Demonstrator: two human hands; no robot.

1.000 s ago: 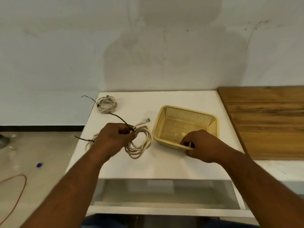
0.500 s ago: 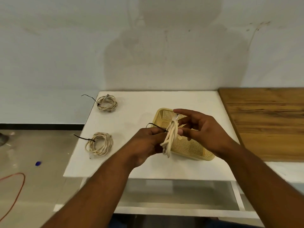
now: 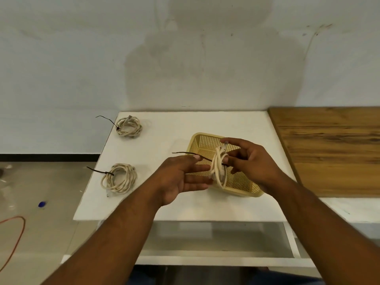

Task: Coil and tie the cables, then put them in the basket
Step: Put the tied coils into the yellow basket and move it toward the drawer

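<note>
We look down over two bare forearms at a white table (image 3: 164,202) set against a pale wall. Both hands meet above a yellow perforated basket (image 3: 202,141), which sits on the table right of centre, with nothing lying in the part we can see.

The right hand (image 3: 254,163) holds a cream cable coil (image 3: 218,168) upright in the air over the basket. The thumb and curled fingers pinch it at its middle, and the index finger reaches out above its top end. A thin black tie (image 3: 185,154) is wrapped round the coil's waist, and its loose tail sticks out to the left.

The left hand (image 3: 181,177) is turned palm inward. Its fingers are nearly straight and slightly spread, with their tips at the left side of the coil. The tail of the tie runs just past the thumb tip – we cannot tell whether the thumb touches it.

Two more cream coils lie flat on the left part of the table, well apart from the basket. The far coil (image 3: 129,126) is near the back left corner and the near coil (image 3: 119,177) is close to the left edge – each is bound by a dark tie whose tail points left.

A wooden board (image 3: 329,149) adjoins the table on the right. On the floor to the left lie a loop of red cord (image 3: 19,231) and a small blue object (image 3: 42,204).
</note>
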